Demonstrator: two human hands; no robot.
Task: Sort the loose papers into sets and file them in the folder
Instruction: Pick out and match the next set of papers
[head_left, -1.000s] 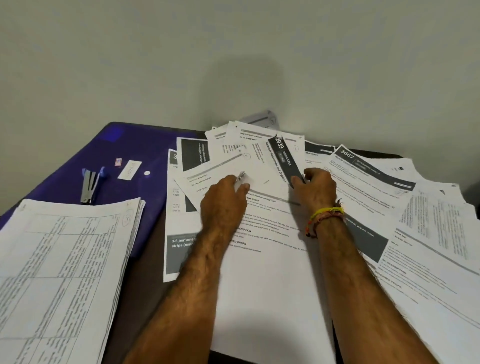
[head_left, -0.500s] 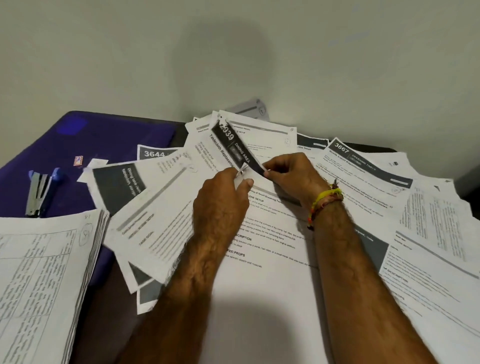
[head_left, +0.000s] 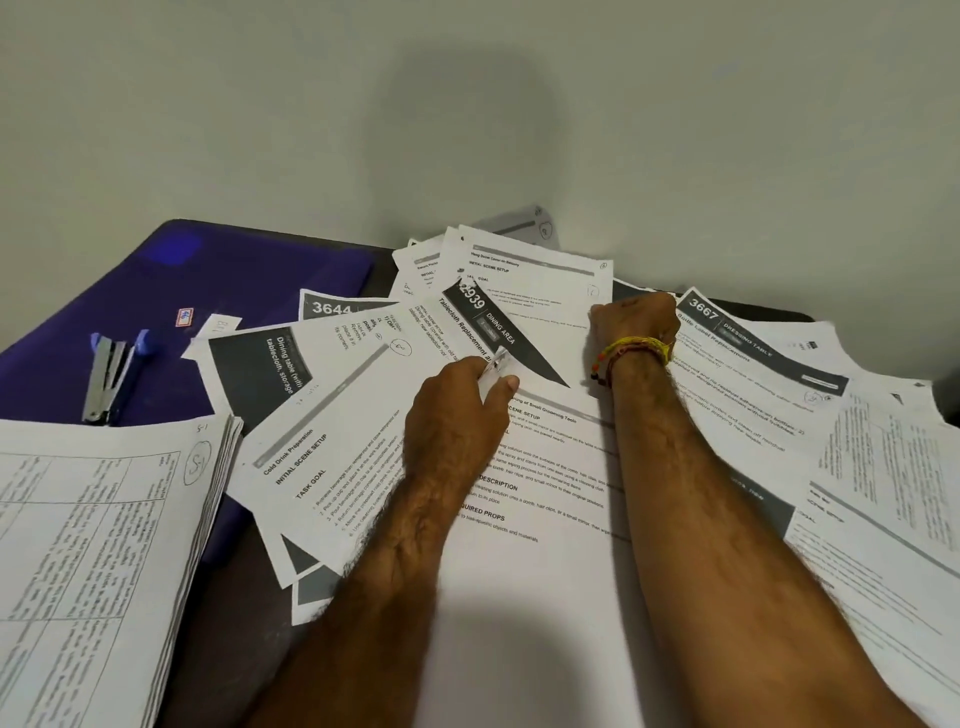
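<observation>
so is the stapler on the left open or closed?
Open. The stapler lies on the purple folder with its blue-tipped arm swung away from the metal base in a V.

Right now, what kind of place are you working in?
Probably a home or small-office desk pushed against a plain wall: loose printed papers spread over the dark tabletop, a stapler on a purple folder.

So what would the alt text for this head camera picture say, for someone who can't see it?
Two bare hands sort printed papers spread across a table: the left hand pinches a stapled corner, the right hand is fisted on sheets. A stapler lies on a purple folder.
</observation>
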